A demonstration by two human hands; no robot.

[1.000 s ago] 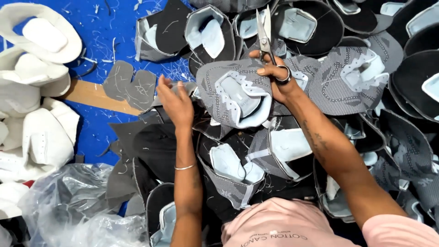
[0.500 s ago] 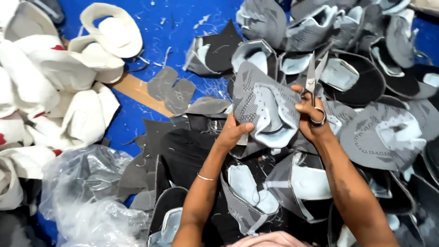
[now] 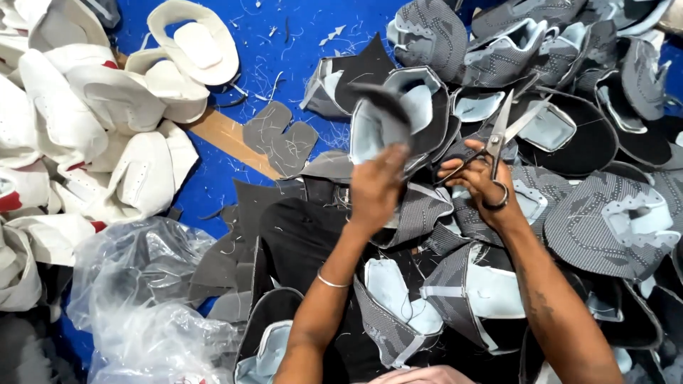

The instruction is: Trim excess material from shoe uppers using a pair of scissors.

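While the left hand sits near the middle of the frame, its grip is closed on a grey shoe upper with a pale blue lining, pinched at its lower edge so the piece stands just above the fingers, partly blurred. Just to the right, the right hand has its grip closed through the handles of a pair of scissors; the blades point up toward the top of the frame and are spread apart, close beside the held upper but not clearly touching it. A thin bangle circles the left wrist. Below and to the right of both hands lies a heap of grey and black uppers, filling the right half of the frame. White uppers are piled at upper left on the blue surface, which is strewn with thread scraps. Crumpled clear plastic lies at lower left.
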